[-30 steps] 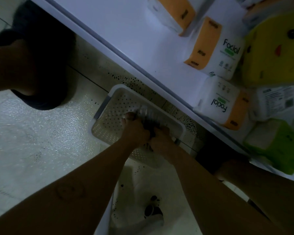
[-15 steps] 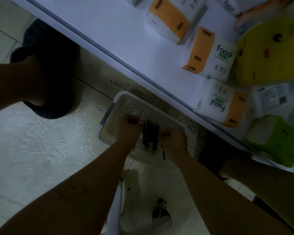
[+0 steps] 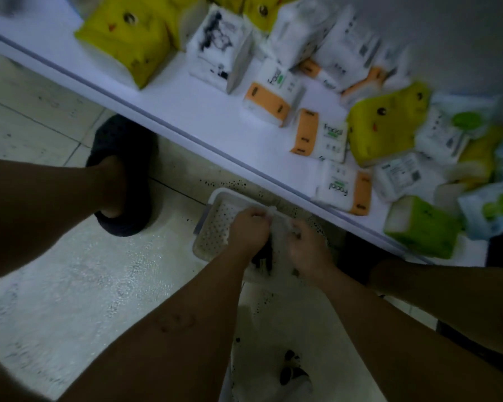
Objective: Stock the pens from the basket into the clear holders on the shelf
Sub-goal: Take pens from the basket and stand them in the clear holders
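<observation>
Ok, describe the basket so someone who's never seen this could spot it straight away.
Find the long white shelf loaded with tissue packs. On the tiled floor just below its front edge sits the basket, under the left hand and right hand, which grip a pack of pens. It alone is a white tray dotted with small holes.

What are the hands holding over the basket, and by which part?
Both pinch a clear plastic packet of dark pens near its top edge, left hand and right hand on either side, above the white perforated basket.
</observation>
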The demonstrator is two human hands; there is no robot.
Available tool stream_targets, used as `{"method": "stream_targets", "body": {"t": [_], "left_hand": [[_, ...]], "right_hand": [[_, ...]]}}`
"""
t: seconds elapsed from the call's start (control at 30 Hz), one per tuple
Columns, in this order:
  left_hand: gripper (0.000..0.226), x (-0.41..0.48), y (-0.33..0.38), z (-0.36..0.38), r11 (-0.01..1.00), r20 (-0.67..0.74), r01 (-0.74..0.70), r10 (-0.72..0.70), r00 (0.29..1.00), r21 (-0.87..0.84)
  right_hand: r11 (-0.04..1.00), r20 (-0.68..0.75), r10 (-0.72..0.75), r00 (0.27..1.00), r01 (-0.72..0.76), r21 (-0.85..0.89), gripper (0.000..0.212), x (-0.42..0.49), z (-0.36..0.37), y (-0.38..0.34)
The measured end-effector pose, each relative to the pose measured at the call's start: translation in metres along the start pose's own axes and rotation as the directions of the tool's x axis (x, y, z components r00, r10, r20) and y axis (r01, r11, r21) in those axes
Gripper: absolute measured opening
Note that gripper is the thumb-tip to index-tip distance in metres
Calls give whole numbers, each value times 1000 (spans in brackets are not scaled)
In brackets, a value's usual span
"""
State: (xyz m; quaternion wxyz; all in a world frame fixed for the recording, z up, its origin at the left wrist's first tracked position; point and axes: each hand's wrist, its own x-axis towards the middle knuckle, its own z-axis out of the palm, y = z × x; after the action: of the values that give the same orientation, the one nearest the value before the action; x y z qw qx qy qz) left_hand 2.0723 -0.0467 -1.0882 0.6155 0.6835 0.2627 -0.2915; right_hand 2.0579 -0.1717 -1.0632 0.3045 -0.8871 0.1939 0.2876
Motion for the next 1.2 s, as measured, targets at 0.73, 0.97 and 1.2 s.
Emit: {"method": "stream_targets", "body": {"t": [0.73, 0.97, 1.2], "left_hand": [[17, -146, 149, -53, 838, -19, -538, 542, 840, 93], [21, -187, 192, -42, 717, 22, -689, 691, 722, 107], [30, -245, 253, -10, 507, 93, -853, 850, 518, 123]], "right_hand": [[798, -511, -376, 773, 550, 245, 36, -130, -107, -92], [718, -596, -420, 684, 652, 243, 30, -161, -149, -106], [557, -709, -452, 540, 792, 249, 49, -205, -220, -111]]}}
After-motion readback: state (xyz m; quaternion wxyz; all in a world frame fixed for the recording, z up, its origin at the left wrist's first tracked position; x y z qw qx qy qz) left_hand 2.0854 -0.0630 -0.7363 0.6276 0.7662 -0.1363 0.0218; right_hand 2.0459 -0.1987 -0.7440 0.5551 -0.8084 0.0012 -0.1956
